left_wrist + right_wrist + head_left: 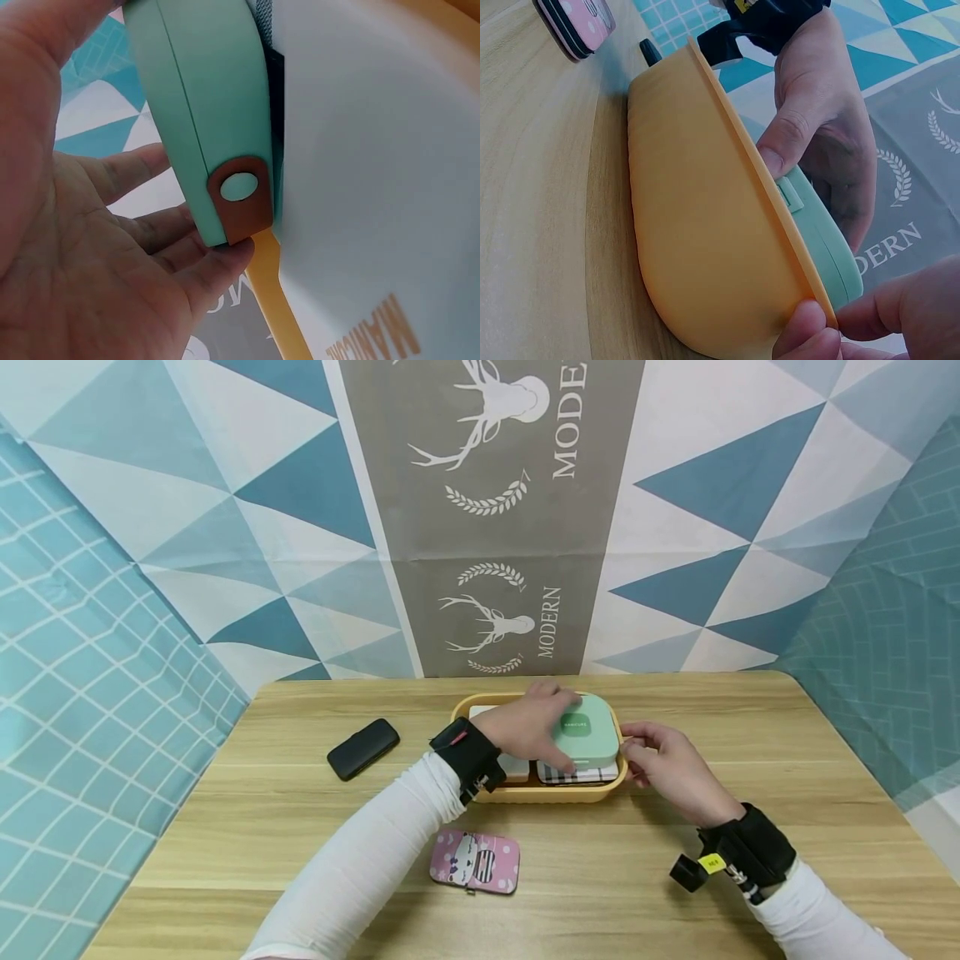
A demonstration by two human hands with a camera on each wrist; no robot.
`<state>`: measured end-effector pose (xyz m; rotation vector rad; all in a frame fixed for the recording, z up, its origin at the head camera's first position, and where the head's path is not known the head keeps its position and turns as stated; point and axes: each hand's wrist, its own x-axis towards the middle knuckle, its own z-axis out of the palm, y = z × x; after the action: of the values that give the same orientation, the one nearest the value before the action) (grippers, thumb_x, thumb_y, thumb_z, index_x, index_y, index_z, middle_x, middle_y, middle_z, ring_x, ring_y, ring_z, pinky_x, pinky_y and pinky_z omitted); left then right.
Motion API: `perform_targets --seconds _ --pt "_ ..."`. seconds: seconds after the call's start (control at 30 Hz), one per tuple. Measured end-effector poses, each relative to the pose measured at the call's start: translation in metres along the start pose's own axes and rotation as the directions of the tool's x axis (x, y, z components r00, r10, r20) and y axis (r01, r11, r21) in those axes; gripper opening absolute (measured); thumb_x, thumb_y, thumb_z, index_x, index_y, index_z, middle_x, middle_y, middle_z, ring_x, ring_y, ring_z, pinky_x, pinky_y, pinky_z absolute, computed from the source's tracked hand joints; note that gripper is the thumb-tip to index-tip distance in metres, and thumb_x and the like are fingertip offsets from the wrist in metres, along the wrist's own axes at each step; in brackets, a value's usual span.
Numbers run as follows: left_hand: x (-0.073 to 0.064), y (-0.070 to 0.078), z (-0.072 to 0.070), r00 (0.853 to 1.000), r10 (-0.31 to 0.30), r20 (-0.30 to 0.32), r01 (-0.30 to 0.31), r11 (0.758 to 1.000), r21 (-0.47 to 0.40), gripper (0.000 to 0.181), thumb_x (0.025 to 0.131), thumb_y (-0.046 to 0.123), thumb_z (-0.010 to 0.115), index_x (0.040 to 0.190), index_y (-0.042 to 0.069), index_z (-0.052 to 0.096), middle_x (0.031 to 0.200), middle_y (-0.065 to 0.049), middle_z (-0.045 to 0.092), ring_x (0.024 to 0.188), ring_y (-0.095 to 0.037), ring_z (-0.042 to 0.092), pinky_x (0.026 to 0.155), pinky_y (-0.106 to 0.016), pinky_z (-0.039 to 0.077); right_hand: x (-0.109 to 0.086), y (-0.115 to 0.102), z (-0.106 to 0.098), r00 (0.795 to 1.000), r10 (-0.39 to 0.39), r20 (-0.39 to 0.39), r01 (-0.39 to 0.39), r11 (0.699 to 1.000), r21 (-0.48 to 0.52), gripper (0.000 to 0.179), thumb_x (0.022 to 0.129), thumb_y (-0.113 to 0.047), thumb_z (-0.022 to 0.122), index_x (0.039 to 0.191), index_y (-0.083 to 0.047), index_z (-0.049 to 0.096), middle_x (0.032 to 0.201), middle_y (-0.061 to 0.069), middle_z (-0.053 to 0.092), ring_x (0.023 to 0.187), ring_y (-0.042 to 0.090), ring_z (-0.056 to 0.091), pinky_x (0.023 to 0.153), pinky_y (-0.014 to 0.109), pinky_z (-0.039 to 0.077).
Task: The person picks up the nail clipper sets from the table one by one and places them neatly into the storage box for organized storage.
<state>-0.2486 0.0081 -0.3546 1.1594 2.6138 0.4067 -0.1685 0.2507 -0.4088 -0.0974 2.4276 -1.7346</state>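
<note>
A yellow basket (547, 794) stands at the back middle of the wooden table. In its right part a mint-green case (591, 735) with a brown snap tab (251, 214) lies over a plaid item (592, 774). My left hand (528, 727) reaches in from the left and holds this case between thumb and fingers. Beside the case, under that hand, a white box (375, 187) with gold lettering fills the left part. At the basket's right end, my right hand (675, 772) pinches the rim between thumb and fingertips.
A black rounded case (363, 748) lies on the table left of the basket. In front of the basket lies a small pink case (498, 864) with a cartoon cat. Behind the table's back edge hangs a patterned cloth (510, 543).
</note>
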Motion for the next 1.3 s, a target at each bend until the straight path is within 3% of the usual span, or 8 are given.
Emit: perform_targets --seconds 0.9,1.3 --pt "0.0002 0.0043 0.0030 1.000 -0.028 0.013 0.027 0.998 0.063 0.105 0.081 0.046 0.092 0.162 0.009 0.037 0.150 -0.010 0.044 0.133 -0.023 0.037 0.104 -0.028 0.044 -0.0003 -0.0004 0.0011 1.000 0.001 0.000 -0.001 1.000 -0.001 0.045 0.111 -0.011 0.051 0.151 0.009 0.046 0.108 0.020 0.059 0.083 0.029 0.060 0.066 0.034 0.055" --pt "-0.0047 0.0044 0.0004 0.999 -0.032 -0.002 0.032 0.998 0.046 0.105 0.081 0.046 0.091 0.163 0.009 0.036 0.154 -0.011 0.042 0.137 -0.024 0.037 0.107 -0.030 0.044 -0.0003 -0.0010 0.0015 1.000 -0.006 -0.001 0.006 1.000 0.001 0.045 0.111 -0.012 0.051 0.150 0.009 0.047 0.108 0.020 0.058 0.083 0.030 0.061 0.065 0.034 0.055"
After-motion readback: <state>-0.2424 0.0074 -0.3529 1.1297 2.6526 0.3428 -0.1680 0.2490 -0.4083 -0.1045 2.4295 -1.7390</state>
